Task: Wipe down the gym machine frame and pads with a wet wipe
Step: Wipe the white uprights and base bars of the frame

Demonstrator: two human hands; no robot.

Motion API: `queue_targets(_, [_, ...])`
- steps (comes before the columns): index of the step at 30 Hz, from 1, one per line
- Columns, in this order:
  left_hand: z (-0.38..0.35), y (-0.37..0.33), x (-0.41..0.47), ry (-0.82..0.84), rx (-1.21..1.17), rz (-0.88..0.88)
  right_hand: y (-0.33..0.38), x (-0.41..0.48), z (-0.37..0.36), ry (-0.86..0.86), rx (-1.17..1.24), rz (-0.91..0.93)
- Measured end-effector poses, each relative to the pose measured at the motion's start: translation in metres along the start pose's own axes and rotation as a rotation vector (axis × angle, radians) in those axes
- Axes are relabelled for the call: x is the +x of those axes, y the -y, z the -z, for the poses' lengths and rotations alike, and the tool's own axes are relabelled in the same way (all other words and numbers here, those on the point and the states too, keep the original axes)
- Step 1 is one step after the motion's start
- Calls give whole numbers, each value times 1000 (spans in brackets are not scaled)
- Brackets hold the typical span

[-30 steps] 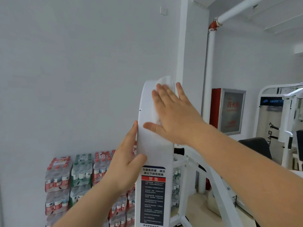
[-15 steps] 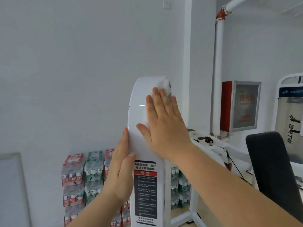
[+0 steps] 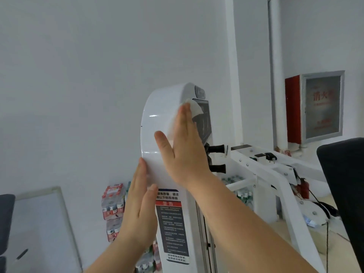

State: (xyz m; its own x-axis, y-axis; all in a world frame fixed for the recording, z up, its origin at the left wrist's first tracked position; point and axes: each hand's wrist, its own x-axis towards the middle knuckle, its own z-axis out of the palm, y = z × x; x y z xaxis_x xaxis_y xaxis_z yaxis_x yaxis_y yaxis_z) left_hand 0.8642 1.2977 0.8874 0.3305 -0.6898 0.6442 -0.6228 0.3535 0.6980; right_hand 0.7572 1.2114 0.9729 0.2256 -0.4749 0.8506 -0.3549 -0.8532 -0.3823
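Logged two bare hands on the glossy white curved column of the gym machine [image 3: 157,119], wipe under the right one.

Noted left hand [image 3: 140,211] nearest, fingers straight and together along the column's left edge, thumb on the front beside the black-and-red printed warning label [image 3: 171,223]; gripped nothing. Found right hand [image 3: 185,148] higher, palm flat on the column's front, fingers straight, thumb spread wide, pressing a thin white wet wipe [image 3: 194,107] against the upper right edge, one corner poking past the fingertips. Spotted two black rubber handle grips [image 3: 216,149] just behind the column, then white angled frame bars [image 3: 262,168] and a black upholstered pad [image 3: 344,184] to the right. Marked shrink-wrapped packs of bottled water [image 3: 113,205] at the far wall, and a red metal cabinet with a glass door [image 3: 315,107].
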Motion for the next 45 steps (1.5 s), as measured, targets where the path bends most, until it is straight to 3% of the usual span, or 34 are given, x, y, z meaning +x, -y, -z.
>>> queue_targets(7, [-5, -5, 1, -20, 24, -3, -26, -68, -15, 72, 124, -3])
queue_targets(13, [-1, -10, 1, -2, 69, -8, -29, -6, 5, 115, 360, -148])
queue_targets(16, [6, -11, 1, -7, 106, -37, -24, -6, 4, 125, 357, -55])
queue_targets(19, [5, -15, 1, -85, 225, -153, -37, -34, -6, 137, 300, 48])
queue_targets(24, [-15, -26, 24, -127, 480, -448, -79, -5, -8, 172, 406, -161])
queue_targets(26, [-25, -37, 37, -145, 534, -481, -81, 26, 2, 165, 429, -77])
queue_targets(30, [-45, -56, 60, -269, 586, -424, -76, 40, 5, 115, 303, 330])
queue_targets(33, [-59, -58, 61, -324, 606, -407, -107, 15, -8, 147, 265, 427])
queue_targets(35, [-64, -58, 60, -355, 639, -394, -133, 13, -17, 169, 257, 365])
queue_targets(40, [-68, -69, 58, -401, 779, -279, -135, 92, -11, 179, 456, -58])
queue_targets(42, [-69, -72, 57, -407, 811, -248, -137, 94, -8, 164, 390, 80])
queue_targets(45, [-70, -72, 56, -400, 832, -246, -149, 40, -15, 152, 259, 536])
